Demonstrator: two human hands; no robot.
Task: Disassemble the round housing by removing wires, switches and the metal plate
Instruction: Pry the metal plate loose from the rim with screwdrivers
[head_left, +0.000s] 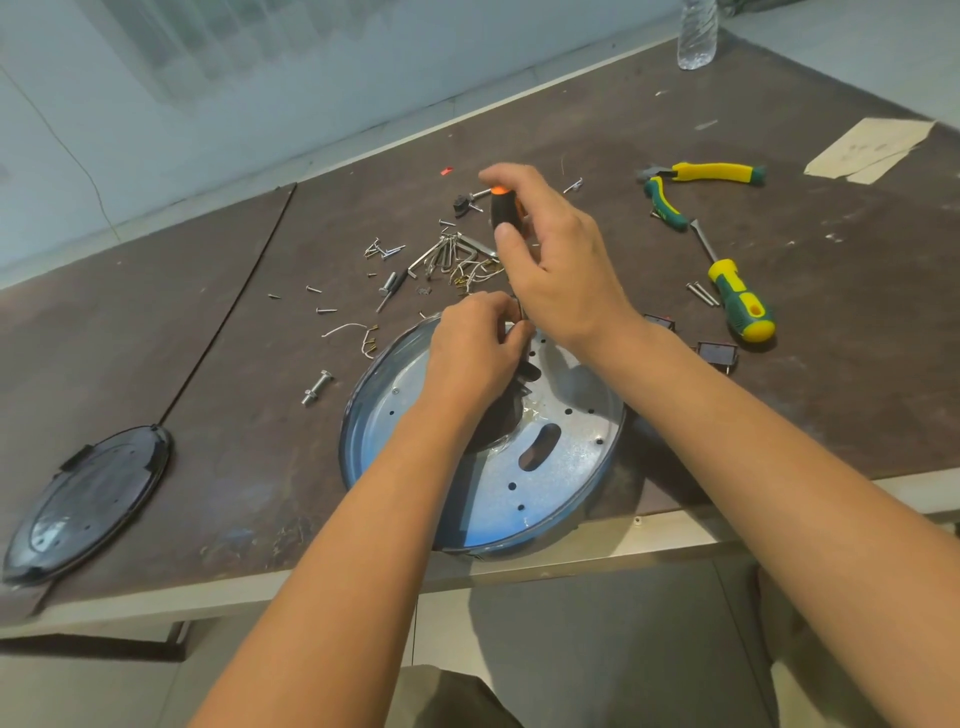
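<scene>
The round blue housing (363, 441) lies at the table's near edge with a perforated metal plate (566, 457) inside it. My right hand (561, 260) grips a black screwdriver with an orange cap (500, 208), held upright over the housing's far rim. My left hand (472, 353) pinches a small part at that rim, right beside the screwdriver's shaft; the part and the tip are mostly hidden by my fingers. Two black switches (717, 353) lie on the table to the right of the housing. Loose white wires (345, 330) lie to the left of the rim.
A dark round cover (88, 499) lies at the near left. Several screws, a bolt (316, 388) and hex keys (447, 254) are scattered behind the housing. Yellow-green pliers (696, 182) and a yellow-green screwdriver (737, 296) lie right. A water bottle (698, 36) stands far back.
</scene>
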